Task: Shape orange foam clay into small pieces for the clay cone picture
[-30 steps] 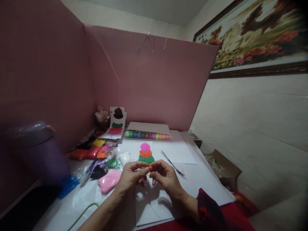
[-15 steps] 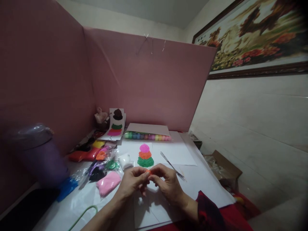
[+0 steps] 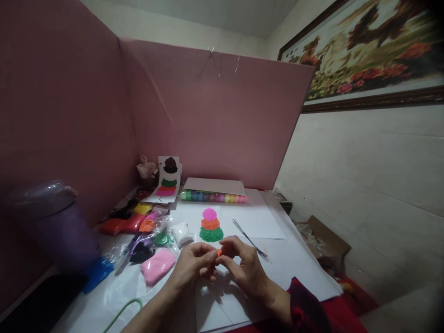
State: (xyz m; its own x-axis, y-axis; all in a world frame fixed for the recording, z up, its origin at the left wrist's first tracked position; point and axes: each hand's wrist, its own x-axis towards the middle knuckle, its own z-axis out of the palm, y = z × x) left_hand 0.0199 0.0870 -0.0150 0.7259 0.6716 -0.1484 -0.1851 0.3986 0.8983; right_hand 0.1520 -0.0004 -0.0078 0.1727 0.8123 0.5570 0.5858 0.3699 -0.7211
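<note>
Between my fingertips sits a small lump of orange modelling clay (image 3: 219,253). My left hand (image 3: 194,263) pinches it from the left, thumb and forefinger together. From the other side my right hand (image 3: 244,263) has its thumb and forefinger curled against the same lump. Both hands hover over white paper near the table's front. Just beyond them lies a stacked clay shape, with a pink top (image 3: 209,214), an orange middle layer (image 3: 210,224) and a green base (image 3: 211,234). A metal tool (image 3: 248,237) resembling a fork rests right of it.
Bagged clay in several colours, including a pink pack (image 3: 157,267) and a white pack (image 3: 181,233), covers the left side. A picture card (image 3: 169,185) leans behind. A row of coloured clay (image 3: 213,197) lies at the back. A purple container (image 3: 58,226) stands far left.
The orange clay now shows more between my fingertips, and my right hand's fingers have opened slightly around it. The whole view has shifted a little.
</note>
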